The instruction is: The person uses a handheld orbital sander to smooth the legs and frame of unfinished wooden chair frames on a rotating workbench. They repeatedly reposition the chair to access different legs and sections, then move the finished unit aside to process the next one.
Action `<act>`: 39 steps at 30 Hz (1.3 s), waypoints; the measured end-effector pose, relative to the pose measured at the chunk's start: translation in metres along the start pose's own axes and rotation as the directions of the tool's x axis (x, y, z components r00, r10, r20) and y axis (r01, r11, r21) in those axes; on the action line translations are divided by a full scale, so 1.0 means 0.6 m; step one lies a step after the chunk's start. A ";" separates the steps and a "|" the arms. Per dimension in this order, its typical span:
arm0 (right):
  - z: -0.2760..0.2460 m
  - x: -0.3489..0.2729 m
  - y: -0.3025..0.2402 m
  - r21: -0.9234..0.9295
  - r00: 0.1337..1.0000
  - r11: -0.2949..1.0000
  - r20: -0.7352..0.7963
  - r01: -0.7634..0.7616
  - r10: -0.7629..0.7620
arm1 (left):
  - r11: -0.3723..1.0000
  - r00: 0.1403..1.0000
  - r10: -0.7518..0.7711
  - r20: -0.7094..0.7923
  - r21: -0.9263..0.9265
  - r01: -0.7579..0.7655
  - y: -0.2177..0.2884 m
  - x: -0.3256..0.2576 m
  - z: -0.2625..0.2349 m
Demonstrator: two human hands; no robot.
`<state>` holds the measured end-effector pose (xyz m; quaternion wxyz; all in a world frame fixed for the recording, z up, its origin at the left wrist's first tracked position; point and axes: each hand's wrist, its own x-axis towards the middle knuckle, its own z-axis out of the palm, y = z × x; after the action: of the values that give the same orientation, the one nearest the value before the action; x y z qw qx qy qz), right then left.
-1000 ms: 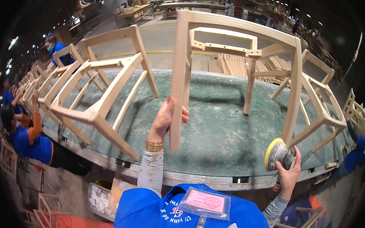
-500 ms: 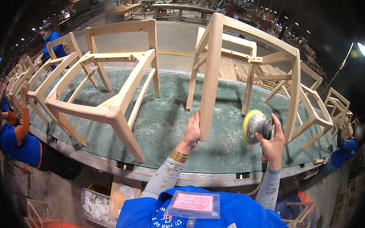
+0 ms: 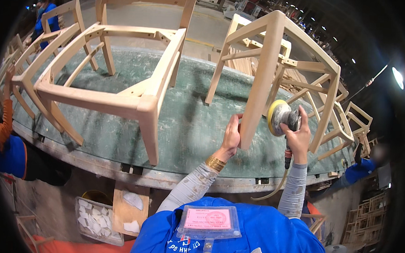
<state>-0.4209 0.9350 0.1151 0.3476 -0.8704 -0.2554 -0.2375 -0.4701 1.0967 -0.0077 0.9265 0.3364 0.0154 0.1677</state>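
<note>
My right hand [image 3: 299, 135] is closed around a handheld disc sander [image 3: 286, 118] with a yellow-edged pad and a hose at its base. Its pad faces left, toward the near leg of a bare wooden chair frame [image 3: 262, 84], with a gap visible between them. My left hand [image 3: 231, 136] is cupped against the lower end of that leg; the leg partly hides the fingers. A second unfinished chair frame [image 3: 94, 96] stands to the left, untouched by either hand.
The chairs stand on a long green worktable [image 3: 192, 139] with a pale front edge. More chair frames [image 3: 63, 32] line both sides. Co-workers in blue [image 3: 10, 150] are at left and right. Below the edge sits a bin of white pieces [image 3: 94, 219]. A hose [image 3: 279, 185] hangs by my right forearm.
The view has shifted, so the left chair looks larger and nearer. Both hands keep their holds, and the sander appears closer to the near chair leg.
</note>
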 end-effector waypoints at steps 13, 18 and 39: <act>0.220 -0.264 0.142 -0.467 0.703 0.864 0.550 -0.187 0.450 | 0.957 0.991 -0.135 0.013 -0.256 0.134 -0.005 0.019 -0.021; 0.333 -0.323 0.115 -0.158 0.621 0.980 0.758 -0.123 0.200 | 0.954 0.987 -0.159 0.029 -0.254 0.161 0.006 0.005 0.000; -0.125 -0.086 0.385 -0.100 0.858 0.950 -0.465 -0.296 0.218 | 0.880 0.993 -0.068 0.096 0.475 0.015 0.007 -0.058 0.002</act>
<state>-0.3370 0.7214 0.0212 0.3509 -0.8444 -0.0284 -0.4037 -0.5040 1.0877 -0.0069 0.8192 0.5607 0.0120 0.1202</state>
